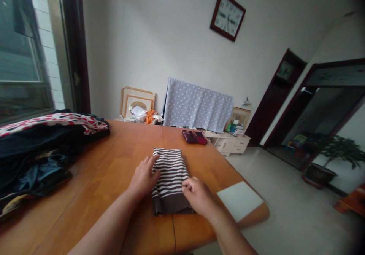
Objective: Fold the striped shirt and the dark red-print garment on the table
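striped knit (169,169): folded flat, near edge of table (85,198) | left hand (144,177): spread, fingertips pressing knit's left edge | right hand (196,196): curled at knit's right edge, pinch unclear | ribbed hem nearest, lying smooth | right: white card (240,201) | left: clothes pile (37,161)
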Demonstrator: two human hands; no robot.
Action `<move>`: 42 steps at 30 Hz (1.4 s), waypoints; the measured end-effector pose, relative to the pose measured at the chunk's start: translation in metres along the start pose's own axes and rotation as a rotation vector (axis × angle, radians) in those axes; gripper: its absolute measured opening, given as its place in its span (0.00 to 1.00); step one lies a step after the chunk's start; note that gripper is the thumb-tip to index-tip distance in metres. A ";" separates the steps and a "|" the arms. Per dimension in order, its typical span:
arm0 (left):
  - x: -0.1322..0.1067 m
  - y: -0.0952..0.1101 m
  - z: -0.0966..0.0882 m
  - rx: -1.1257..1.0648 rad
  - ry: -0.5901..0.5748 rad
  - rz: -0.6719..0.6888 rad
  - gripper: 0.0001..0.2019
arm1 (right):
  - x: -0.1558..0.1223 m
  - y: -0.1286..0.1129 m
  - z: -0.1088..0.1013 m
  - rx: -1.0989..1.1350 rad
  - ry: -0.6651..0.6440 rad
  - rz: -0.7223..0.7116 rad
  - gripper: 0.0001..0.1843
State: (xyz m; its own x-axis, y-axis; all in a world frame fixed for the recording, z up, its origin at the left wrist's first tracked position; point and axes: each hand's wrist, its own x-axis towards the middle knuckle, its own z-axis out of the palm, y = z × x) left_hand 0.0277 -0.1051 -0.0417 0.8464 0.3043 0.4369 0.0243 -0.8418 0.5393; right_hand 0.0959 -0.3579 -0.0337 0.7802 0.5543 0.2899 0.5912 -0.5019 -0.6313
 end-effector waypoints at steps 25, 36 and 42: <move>-0.001 0.001 -0.004 0.186 -0.132 -0.141 0.19 | 0.006 0.009 0.005 -0.183 -0.033 0.052 0.10; -0.010 0.012 -0.007 0.339 -0.120 -0.161 0.22 | 0.001 -0.005 0.010 -0.287 0.046 0.074 0.08; -0.015 0.025 -0.011 0.390 -0.159 -0.129 0.21 | -0.005 -0.011 0.012 -0.326 0.082 0.127 0.09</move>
State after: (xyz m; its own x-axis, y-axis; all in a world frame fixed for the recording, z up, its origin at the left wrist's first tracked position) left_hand 0.0098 -0.1260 -0.0267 0.8941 0.3711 0.2509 0.3081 -0.9160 0.2568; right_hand 0.0832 -0.3472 -0.0363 0.8576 0.4257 0.2887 0.5123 -0.7563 -0.4068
